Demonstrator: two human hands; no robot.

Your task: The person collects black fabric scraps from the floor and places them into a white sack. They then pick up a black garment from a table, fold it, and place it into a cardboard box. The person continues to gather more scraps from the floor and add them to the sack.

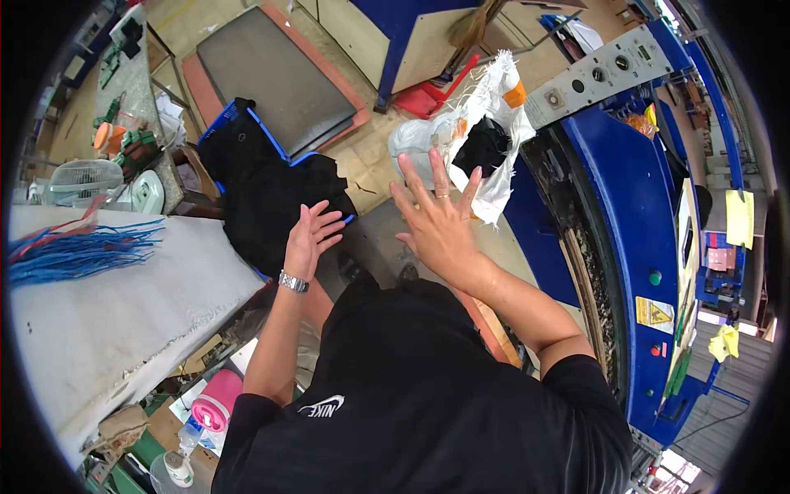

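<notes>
My left hand [311, 239], with a metal watch on the wrist, is held palm up with its fingers apart and nothing in it. Just beyond it lies a heap of black cloth [267, 198], draped over a blue plastic crate [274, 142]. My right hand [440, 216] is spread wide, back upward, and a ring shows on one finger. It holds nothing. Its fingertips overlap the near side of a white woven sack [494, 193] in the picture; whether they touch it I cannot tell. Inside the frayed mouth of the sack is black material [484, 148].
A blue machine [609, 189] with a knob panel [597, 74] runs along the right. At left stands a white-topped table [148, 317] with blue strings [90, 251]. A dark mat [276, 78] and a red dustpan [424, 100] lie ahead. A pink container [218, 399] is at lower left.
</notes>
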